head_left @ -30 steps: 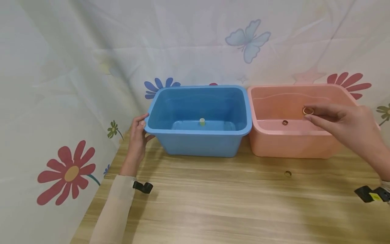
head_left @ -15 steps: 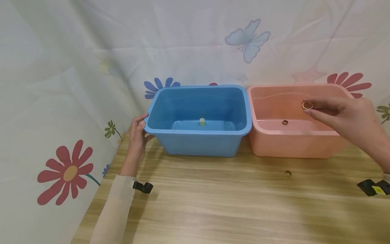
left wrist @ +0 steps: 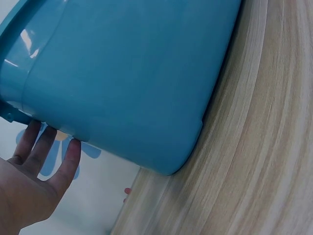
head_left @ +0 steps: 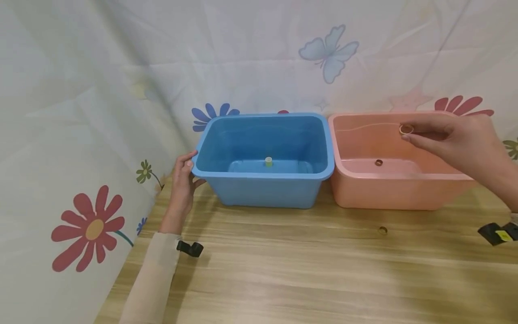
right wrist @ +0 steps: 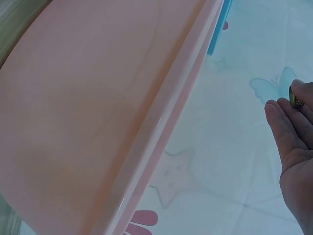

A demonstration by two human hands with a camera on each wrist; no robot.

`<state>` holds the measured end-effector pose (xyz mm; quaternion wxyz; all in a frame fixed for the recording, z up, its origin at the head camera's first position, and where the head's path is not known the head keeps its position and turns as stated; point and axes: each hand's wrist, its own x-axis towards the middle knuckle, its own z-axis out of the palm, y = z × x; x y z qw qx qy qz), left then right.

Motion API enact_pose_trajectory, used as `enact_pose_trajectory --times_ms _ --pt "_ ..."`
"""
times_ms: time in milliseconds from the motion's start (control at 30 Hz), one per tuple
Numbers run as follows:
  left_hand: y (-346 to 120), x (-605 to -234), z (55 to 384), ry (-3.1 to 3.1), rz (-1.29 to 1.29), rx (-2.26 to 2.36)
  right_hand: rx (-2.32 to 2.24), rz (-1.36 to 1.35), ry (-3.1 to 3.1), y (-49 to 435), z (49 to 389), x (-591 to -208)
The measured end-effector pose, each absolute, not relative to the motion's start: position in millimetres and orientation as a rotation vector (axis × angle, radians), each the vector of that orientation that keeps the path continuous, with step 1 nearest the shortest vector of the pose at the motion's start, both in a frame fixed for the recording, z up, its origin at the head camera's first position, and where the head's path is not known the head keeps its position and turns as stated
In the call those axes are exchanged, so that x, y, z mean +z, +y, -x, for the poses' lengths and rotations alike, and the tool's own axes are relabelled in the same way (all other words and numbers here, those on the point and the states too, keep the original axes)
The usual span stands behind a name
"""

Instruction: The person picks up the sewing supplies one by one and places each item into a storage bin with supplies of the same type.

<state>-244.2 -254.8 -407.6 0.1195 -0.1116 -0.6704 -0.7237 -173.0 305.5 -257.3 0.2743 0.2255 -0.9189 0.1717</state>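
My right hand (head_left: 465,137) pinches a gold ring (head_left: 406,129) between thumb and fingertips, above the pink tub (head_left: 388,193). In the right wrist view the ring (right wrist: 295,98) shows a patterned band, at the fingertips above the tub's rim. Another, darker ring (head_left: 378,162) lies on that tub's floor. A third ring (head_left: 382,230) lies on the table in front of it. My left hand (head_left: 184,182) grips the left rim of the blue tub (head_left: 263,191); in the left wrist view its fingers (left wrist: 68,164) touch the outer wall beneath the rim.
A small pale-green cylinder with a white top (head_left: 269,162) stands inside the blue tub. The tubs sit side by side on a wood-grain table (head_left: 283,270). Behind and left hangs a white curtain (head_left: 251,40) printed with flowers and a butterfly.
My right hand has risen slightly over the pink tub, still pinching the gold ring. The left hand, both tubs and the other rings have stayed in place.
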Motion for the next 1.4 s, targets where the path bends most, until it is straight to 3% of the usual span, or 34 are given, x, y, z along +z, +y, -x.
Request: enact_pose_trajectory --times_ms 567,1033,1400 --pt "-255 -407 244 -1.945 0.321 -2.132 0.389 -0.503 -2.624 298 198 -239" --pt "-254 -408 243 -1.954 0.302 -2.114 1.004 -0.376 -2.782 311 210 -232" --pt "-252 -408 243 -1.953 0.295 -2.121 0.947 -0.406 -2.9 324 228 -234"
